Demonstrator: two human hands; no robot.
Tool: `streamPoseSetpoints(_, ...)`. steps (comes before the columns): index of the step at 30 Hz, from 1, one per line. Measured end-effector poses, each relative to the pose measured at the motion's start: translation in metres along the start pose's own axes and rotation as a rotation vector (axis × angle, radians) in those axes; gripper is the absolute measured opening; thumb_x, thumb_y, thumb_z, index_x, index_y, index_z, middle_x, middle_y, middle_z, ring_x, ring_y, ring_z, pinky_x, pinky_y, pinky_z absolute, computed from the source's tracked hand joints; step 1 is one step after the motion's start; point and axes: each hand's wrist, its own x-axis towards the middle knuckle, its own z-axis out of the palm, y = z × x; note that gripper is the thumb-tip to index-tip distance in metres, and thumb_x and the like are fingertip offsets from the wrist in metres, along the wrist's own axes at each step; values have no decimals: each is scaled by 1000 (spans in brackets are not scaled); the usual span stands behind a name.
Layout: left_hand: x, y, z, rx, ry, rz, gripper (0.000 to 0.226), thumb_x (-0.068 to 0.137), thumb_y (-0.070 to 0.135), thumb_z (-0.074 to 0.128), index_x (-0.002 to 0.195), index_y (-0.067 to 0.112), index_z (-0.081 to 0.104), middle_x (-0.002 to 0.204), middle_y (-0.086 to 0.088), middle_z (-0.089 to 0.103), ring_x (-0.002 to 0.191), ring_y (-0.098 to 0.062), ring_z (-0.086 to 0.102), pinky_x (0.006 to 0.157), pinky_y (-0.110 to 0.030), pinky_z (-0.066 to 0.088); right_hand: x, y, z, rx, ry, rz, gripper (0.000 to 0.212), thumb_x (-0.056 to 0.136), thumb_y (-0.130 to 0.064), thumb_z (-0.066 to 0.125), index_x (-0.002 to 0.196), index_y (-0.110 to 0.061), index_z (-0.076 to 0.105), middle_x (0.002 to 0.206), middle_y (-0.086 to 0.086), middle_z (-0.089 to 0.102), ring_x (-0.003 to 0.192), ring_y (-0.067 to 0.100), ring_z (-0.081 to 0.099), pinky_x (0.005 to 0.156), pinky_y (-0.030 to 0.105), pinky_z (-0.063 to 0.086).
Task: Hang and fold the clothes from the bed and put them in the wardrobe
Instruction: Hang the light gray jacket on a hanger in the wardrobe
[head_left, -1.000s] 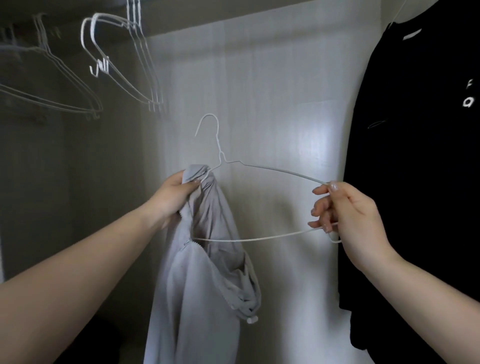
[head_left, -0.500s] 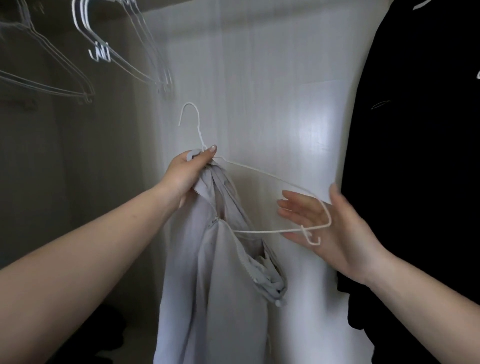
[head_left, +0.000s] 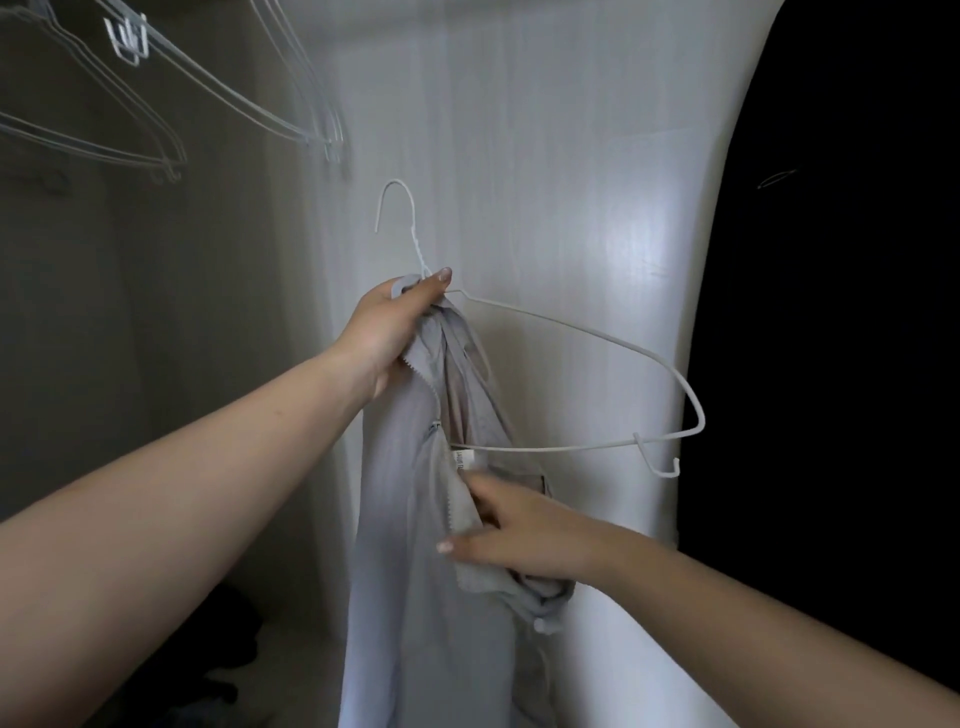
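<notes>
Grey jacket and hanger gripped by left hand; right hand pinches jacket.

Left hand clenched, right hand pinching

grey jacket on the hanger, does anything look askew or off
Yes: the grey jacket hangs bunched on only one side of the white hanger, whose other arm is bare. The left hand grips jacket and hanger at the neck; the right hand holds the loose collar below the bar.

Left hand grips grey garment and white hanger; right hand pinches the fabric.
</notes>
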Motion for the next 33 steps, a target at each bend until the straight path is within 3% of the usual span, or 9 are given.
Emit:
streamPoseSetpoints(2,-1,2,-5,-3,35,9,25,84,32,71,70,18,56,69,-2,65,73,-21,63,84,-35,50,-6,0,1,-210,-151,71,8,89,-23,61,83,-27,59,62,-23,64,59,-13,58,57,3,43)
streamPoseSetpoints(5,0,1,-23,28,94,26,24,89,26,66,69,17,57,64,0,66,67,-17,64,79,-32,52,-18,6,0,-516,-200,92,33,84,-20,55,53,-18,42,43,-7,50,41,2,46,42,10,31)
streamPoseSetpoints(9,-1,-16,-61,152,126,22,27,88,29,68,65,18,58,65,-2,64,69,-20,61,79,-34,48,-32,8,-26,-794,-104,-7,37,91,-29,53,60,-19,36,63,-6,45,65,8,44,51,12,31)
streamPoseSetpoints(13,-5,-30,-82,265,131,-38,27,80,38,72,65,17,66,69,-4,67,72,-23,62,80,-36,47,-42,11,-61,-972,15,-129,27,84,-51,44,74,-25,45,62,-8,44,66,10,46,64,28,36)
streamPoseSetpoints(16,-7,-38,-85,411,99,-54,32,79,44,71,67,14,68,72,-4,67,72,-21,61,77,-34,46,-44,12,-80,-1088,79,-217,34,80,-57,36,64,-27,35,58,-9,40,63,12,48,61,18,24)
streamPoseSetpoints(20,-13,-42,-75,547,48,-23,52,79,48,69,85,-3,63,75,-9,65,72,-18,59,73,-31,44,-42,3,-96,-1130,82,-276,30,89,-51,33,65,-34,29,60,-14,40,64,7,44,65,10,25)
streamPoseSetpoints(25,-25,-39,-36,688,-72,2,43,87,40,66,67,4,53,66,-5,51,64,-13,48,60,-25,37,-28,-14,-102,-1199,116,-354,31,88,-45,19,87,-24,40,75,-11,55,71,19,55,76,29,38)
streamPoseSetpoints(29,-28,-27,2,754,-155,38,38,88,44,62,69,12,55,68,-6,51,64,-14,47,63,-27,36,-12,-21,-97,-1188,209,-335,18,87,-32,42,102,-24,44,80,-3,64,74,24,57,67,29,35)
streamPoseSetpoints(33,-29,-18,19,767,-157,69,44,89,46,60,63,11,51,62,-1,44,52,-5,39,48,-17,28,-10,-31,-91,-946,268,-134,38,86,-21,51,122,-30,43,86,-1,62,77,19,53,68,31,40)
